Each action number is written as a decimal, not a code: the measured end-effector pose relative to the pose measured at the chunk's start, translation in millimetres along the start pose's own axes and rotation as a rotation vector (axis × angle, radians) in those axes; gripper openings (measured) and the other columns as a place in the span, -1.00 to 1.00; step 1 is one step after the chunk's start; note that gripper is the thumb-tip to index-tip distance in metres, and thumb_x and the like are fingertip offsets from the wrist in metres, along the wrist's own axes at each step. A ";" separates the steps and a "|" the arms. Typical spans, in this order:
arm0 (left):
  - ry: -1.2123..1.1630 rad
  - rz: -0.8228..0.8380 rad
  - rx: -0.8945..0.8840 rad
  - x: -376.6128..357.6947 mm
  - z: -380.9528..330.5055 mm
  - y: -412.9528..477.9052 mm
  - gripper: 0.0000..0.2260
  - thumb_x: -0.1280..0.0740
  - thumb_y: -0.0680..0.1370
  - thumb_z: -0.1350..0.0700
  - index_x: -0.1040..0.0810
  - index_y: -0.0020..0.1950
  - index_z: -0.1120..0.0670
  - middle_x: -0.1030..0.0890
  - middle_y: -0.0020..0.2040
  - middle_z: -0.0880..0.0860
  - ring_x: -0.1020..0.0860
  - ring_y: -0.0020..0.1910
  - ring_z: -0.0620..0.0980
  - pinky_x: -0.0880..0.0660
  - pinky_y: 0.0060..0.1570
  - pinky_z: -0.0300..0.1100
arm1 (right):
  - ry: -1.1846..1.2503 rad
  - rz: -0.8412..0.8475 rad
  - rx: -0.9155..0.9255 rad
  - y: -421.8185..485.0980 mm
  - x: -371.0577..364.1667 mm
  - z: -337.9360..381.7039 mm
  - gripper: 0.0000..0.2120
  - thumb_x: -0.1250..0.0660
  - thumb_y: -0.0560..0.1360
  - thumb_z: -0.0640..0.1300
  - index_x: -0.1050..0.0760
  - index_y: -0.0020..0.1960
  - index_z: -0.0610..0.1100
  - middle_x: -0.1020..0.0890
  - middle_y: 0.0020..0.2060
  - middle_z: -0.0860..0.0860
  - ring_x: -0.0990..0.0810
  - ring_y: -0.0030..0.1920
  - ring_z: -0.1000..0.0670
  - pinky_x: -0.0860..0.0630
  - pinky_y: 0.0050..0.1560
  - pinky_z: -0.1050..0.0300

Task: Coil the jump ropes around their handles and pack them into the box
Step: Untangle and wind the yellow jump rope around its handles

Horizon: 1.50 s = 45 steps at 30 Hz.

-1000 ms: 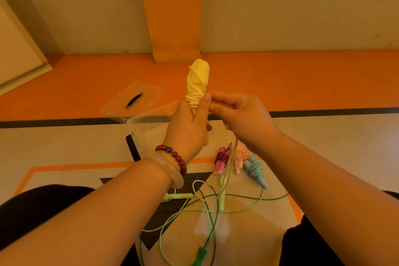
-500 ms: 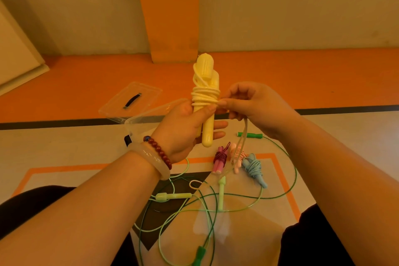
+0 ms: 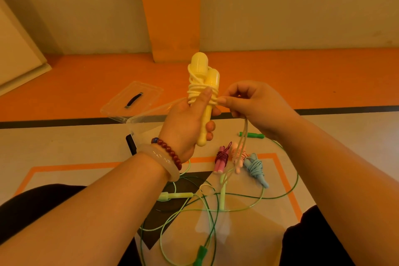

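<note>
Head view: the yellow handles (image 3: 204,75) are held up in the air, just in front of the clear box (image 3: 142,123), so not packed yet.
Left hand (image 3: 185,127): fingers curled round both handles, thumb laid straight over the yellow coils (image 3: 195,93) to pin them.
Right hand (image 3: 257,106): thumb and forefinger pinch the rope right at the coils, other fingers curled.
Loose tail (image 3: 243,140): hangs from the right hand down over the pink bundle (image 3: 237,154) and the green ropes (image 3: 205,211) on the floor.
Risk, unwinding: if that thumb lifts before the end is tucked, I'd guess the springy coils pop loose.
Risk, snagging: the tail could catch the pink bundle or a green loop and drag it along.
Risk, slipping: the handles sit staggered, so one might slide out of the wraps.
</note>
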State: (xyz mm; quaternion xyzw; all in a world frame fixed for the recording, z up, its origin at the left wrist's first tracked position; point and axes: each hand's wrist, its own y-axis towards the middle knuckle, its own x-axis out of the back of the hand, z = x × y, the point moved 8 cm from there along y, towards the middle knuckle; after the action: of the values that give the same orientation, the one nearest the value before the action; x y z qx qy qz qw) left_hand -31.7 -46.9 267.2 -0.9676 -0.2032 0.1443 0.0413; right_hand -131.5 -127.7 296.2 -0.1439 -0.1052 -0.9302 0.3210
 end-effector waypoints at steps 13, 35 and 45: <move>0.051 -0.012 -0.001 6.6 1.4 0.5 -0.68 -0.14 0.60 -0.17 -0.46 0.16 0.03 -0.55 -0.21 0.04 -0.44 -0.50 -0.13 -0.36 -0.57 -0.30 | -0.046 0.021 0.027 -6.2 -8.9 1.0 -0.89 -0.39 0.48 -0.11 -0.61 -0.05 -0.13 -0.58 -0.46 0.16 -0.45 -0.45 0.22 -0.42 -0.40 0.38; 0.007 0.348 0.123 -10.1 7.5 -1.3 -0.68 -0.25 0.56 0.35 -0.44 0.25 0.04 -0.67 0.00 0.14 -0.68 -0.08 0.05 -0.63 -0.09 0.02 | 0.081 -0.033 0.016 -3.8 -3.8 -6.4 -0.82 -0.40 0.48 -0.21 -0.62 0.07 -0.07 -0.70 -0.08 -0.05 -0.67 -0.06 0.00 -0.62 -0.02 0.12; -0.075 0.404 0.173 -4.5 4.5 -0.2 -0.76 -0.13 0.60 0.36 -0.52 0.11 0.12 -0.68 0.02 0.18 -0.67 -0.01 0.10 -0.58 0.01 0.05 | -0.560 0.330 0.199 -12.9 -23.1 13.0 -0.05 -0.44 0.18 0.22 -0.22 0.50 0.02 -0.45 0.29 0.10 -0.41 0.25 0.15 -0.38 0.24 0.27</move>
State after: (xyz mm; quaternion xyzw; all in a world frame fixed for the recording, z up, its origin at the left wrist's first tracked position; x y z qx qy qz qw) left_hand -37.0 -48.4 264.1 -0.9754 0.0065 0.2024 0.0870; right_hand -119.5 -100.9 299.4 -0.3768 -0.2548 -0.7752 0.4383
